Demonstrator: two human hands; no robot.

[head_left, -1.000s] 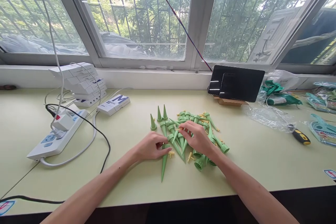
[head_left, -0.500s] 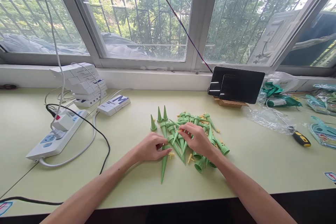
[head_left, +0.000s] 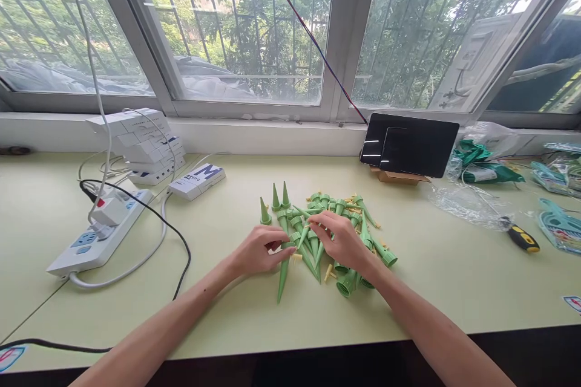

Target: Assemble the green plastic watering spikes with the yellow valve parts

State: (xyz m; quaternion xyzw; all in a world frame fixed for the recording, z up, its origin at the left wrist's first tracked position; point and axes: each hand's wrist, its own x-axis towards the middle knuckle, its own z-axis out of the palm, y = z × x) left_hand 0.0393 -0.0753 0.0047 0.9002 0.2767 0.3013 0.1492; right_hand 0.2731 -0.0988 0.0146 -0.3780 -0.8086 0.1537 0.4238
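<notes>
A heap of green plastic cone spikes (head_left: 358, 236) with small yellow connector pieces lies in the middle of the pale green table (head_left: 236, 314). My left hand (head_left: 258, 251) is closed on the wide end of one long green spike (head_left: 283, 278), whose tip points toward me. My right hand (head_left: 340, 239) rests on the heap, its fingertips pinched on a small yellow piece (head_left: 311, 225). Three green spikes (head_left: 275, 202) stand upright just behind the hands.
A white power strip (head_left: 97, 233) with plugs and cables lies at the left. Stacked white boxes (head_left: 140, 142) and a flat box (head_left: 197, 180) sit behind it. A dark tablet (head_left: 408, 145) leans at the back right. A yellow-handled screwdriver (head_left: 521, 237) and plastic bags lie at the right.
My left hand has lifted and shifted the long green spike slightly away from me. My right hand has stayed on the heap with its fingers pinched.
</notes>
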